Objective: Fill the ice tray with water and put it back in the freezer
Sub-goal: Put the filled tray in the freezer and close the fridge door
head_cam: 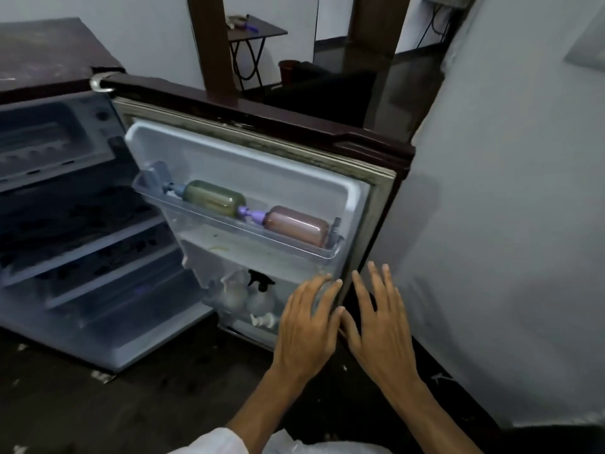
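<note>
A small fridge [59, 60] with a dark maroon top stands open at the left. Its freezer compartment [49, 142] sits at the top of the interior, its flap blurred. No ice tray shows clearly. The fridge door [376, 198] is swung wide towards me. My left hand [304, 329] is spread, empty, with its fingertips at the door's lower free edge. My right hand [383, 326] is spread beside it, on the door's outer side, holding nothing.
The upper door shelf [235, 227] holds a green bottle [214, 198] and a pink bottle [296, 226] lying on their sides. Spray bottles [258, 293] stand in the lower door rack. A white wall [507, 224] is close on the right. A folding table [255, 31] stands far back.
</note>
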The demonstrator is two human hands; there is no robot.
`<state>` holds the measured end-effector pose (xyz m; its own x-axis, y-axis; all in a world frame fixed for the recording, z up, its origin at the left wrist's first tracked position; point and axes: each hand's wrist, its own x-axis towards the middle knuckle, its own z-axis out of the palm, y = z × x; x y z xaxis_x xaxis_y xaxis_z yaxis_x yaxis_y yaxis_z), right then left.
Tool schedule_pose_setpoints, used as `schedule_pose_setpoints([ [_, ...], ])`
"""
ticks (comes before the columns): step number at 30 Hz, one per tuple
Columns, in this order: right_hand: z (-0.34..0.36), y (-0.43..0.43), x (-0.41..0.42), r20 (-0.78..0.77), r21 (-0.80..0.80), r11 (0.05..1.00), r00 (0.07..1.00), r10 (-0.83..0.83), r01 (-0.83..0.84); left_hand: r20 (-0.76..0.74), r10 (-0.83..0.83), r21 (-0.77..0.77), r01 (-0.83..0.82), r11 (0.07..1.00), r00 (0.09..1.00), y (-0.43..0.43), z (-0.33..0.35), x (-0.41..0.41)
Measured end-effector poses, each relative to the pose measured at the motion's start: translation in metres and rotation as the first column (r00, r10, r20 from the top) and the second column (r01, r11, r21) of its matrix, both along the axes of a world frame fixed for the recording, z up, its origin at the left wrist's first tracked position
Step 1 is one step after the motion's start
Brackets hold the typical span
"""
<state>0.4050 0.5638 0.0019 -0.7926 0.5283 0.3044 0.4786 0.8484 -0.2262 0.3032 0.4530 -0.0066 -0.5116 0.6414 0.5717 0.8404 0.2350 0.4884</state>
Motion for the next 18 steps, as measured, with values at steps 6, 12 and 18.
schedule_pose_setpoints([
  [6, 0.008, 0.069, 0.013, -0.189, -0.203, 0.970, 0.977, 0.094, -0.133, 0.169, 0.027, 0.059, -0.037, 0.998, 0.985, 0.057, 0.001, 0.034],
  [12, 0.031, 0.121, -0.012, -0.374, -0.591, 0.757, 0.926, 0.048, -0.278, 0.434, 0.128, 0.062, -0.171, 0.983, 0.892, 0.100, -0.003, 0.047],
  [18, 0.051, 0.147, -0.041, -0.320, -0.752, 0.570, 0.939, 0.125, -0.332, 0.647, 0.217, 0.078, -0.347, 0.935, 0.731, 0.123, 0.005, 0.054],
])
